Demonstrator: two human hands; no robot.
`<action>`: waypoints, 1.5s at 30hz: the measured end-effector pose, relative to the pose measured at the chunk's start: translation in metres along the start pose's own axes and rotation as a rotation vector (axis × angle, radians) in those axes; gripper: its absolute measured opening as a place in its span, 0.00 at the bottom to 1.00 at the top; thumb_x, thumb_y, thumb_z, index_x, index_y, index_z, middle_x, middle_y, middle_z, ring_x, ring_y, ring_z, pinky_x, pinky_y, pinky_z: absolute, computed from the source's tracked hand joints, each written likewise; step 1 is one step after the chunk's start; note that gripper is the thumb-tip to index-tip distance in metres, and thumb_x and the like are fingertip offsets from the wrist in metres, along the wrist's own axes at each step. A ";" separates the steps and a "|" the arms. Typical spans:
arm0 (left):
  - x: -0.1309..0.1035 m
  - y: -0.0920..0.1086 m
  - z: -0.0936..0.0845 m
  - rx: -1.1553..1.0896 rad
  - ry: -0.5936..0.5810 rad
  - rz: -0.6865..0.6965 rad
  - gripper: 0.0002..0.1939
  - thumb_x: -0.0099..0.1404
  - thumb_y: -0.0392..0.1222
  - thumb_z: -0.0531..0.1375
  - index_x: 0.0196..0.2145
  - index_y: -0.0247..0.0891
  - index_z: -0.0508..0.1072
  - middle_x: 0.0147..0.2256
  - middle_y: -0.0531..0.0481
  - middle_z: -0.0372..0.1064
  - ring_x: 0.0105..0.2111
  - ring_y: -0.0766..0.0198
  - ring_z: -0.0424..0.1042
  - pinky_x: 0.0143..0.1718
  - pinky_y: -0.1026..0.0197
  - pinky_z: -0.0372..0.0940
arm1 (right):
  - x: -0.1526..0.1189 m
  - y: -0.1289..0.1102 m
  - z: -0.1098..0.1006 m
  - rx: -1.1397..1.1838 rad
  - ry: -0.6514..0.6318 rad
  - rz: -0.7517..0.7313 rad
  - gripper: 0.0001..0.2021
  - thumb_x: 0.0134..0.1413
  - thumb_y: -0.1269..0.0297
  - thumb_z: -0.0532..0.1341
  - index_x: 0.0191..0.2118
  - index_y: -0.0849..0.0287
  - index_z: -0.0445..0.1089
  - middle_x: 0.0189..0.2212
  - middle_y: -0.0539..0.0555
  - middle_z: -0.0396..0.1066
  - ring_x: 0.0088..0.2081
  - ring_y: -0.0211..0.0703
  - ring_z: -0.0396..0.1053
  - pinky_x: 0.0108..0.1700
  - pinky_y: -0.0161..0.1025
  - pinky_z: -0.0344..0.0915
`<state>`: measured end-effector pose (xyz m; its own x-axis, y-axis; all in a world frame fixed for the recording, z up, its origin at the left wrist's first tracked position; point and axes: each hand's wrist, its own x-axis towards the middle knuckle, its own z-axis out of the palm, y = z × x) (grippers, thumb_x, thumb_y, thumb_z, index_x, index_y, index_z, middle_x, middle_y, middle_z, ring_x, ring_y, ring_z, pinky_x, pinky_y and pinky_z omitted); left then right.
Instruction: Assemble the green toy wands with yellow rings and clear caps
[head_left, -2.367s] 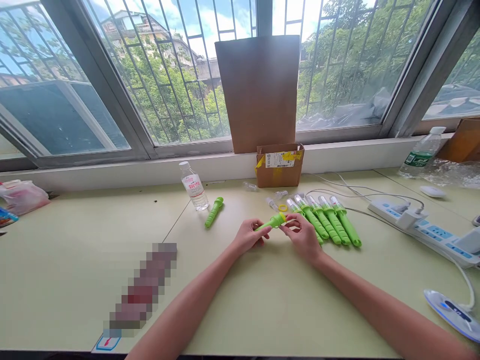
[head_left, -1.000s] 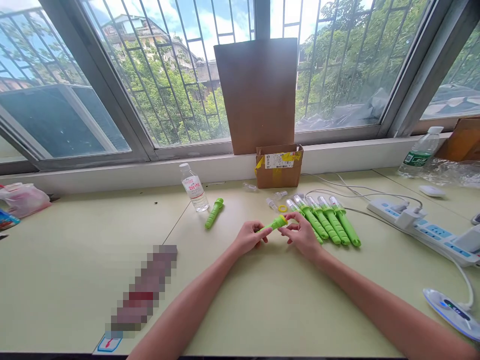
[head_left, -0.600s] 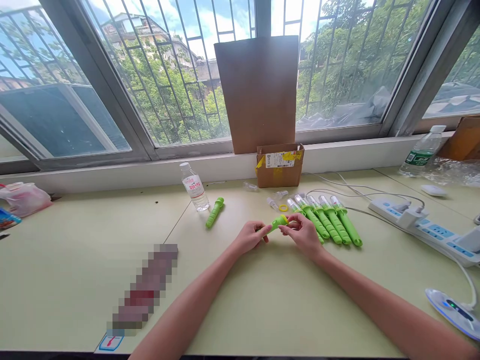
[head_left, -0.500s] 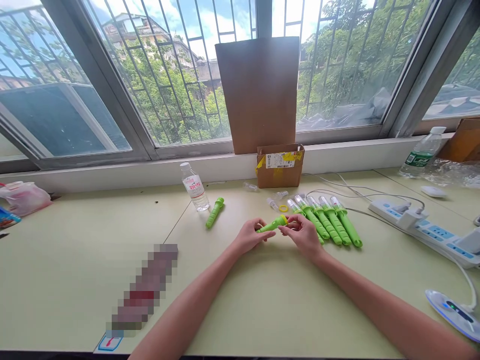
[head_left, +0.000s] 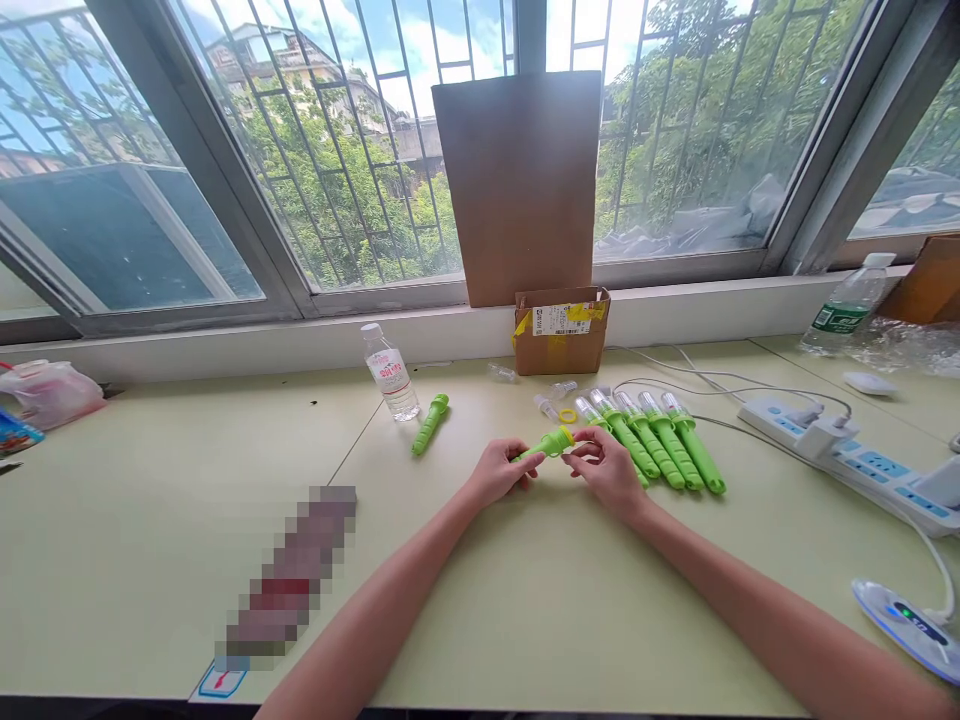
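Note:
My left hand point(head_left: 504, 470) is closed round a green ribbed plastic handle point(head_left: 551, 443), its wider end pointing right. A yellow ring point(head_left: 568, 436) sits at that wider end. The fingertips of my right hand point(head_left: 604, 470) are curled at the ring, the index finger touching it. Just beyond the right hand lie several green sticks point(head_left: 664, 450) of the same kind with clear tops, side by side. Another green handle point(head_left: 430, 425) without a clear top rests to the left. A loose yellow ring point(head_left: 568, 416) and clear plastic caps point(head_left: 546, 407) lie behind my hands.
A water bottle point(head_left: 391, 375) stands at the back left, a small cardboard box point(head_left: 561, 335) against the sill. On the right are a power strip point(head_left: 862, 465) with cables, another bottle point(head_left: 847, 305) and a white oval device point(head_left: 909, 630). A pixelated patch point(head_left: 292, 580) covers something at left.
The handle's wider end has turned slightly in my left hand, and a loop on its underside now shows. My right fingers have shifted a little, the thumb moving slightly off the handle.

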<state>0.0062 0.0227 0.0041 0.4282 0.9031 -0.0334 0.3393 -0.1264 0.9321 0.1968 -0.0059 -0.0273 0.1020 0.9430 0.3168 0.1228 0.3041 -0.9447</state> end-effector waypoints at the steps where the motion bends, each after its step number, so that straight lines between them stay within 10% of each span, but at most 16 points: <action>1: 0.000 0.000 0.000 0.002 -0.011 0.002 0.21 0.56 0.58 0.58 0.28 0.34 0.69 0.26 0.48 0.72 0.19 0.68 0.69 0.14 0.70 0.54 | -0.001 -0.001 0.000 -0.018 0.004 0.002 0.19 0.44 0.51 0.65 0.37 0.57 0.63 0.32 0.51 0.69 0.29 0.41 0.70 0.25 0.39 0.73; 17: 0.000 -0.002 -0.002 -0.003 -0.129 -0.005 0.24 0.59 0.61 0.54 0.28 0.34 0.68 0.24 0.49 0.72 0.16 0.72 0.63 0.17 0.69 0.57 | -0.002 -0.005 0.003 0.028 0.016 0.015 0.22 0.40 0.46 0.66 0.32 0.57 0.60 0.44 0.57 0.68 0.29 0.41 0.72 0.24 0.37 0.71; 28: -0.003 0.005 -0.007 -0.056 -0.149 -0.053 0.26 0.60 0.63 0.51 0.33 0.34 0.68 0.18 0.55 0.66 0.09 0.76 0.48 0.10 0.69 0.41 | -0.003 -0.007 0.002 -0.011 -0.005 -0.089 0.16 0.46 0.54 0.65 0.36 0.55 0.60 0.46 0.57 0.67 0.29 0.39 0.71 0.25 0.37 0.70; 45: -0.004 0.008 0.004 -0.155 0.034 -0.017 0.17 0.49 0.51 0.66 0.24 0.36 0.64 0.16 0.60 0.60 0.13 0.75 0.56 0.14 0.70 0.52 | -0.005 -0.008 0.004 -0.039 0.045 -0.139 0.15 0.48 0.56 0.64 0.37 0.56 0.59 0.46 0.57 0.67 0.27 0.38 0.70 0.25 0.37 0.70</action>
<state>0.0109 0.0162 0.0102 0.3943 0.9181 -0.0395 0.2113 -0.0487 0.9762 0.1911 -0.0128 -0.0215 0.1259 0.8848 0.4487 0.1770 0.4250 -0.8877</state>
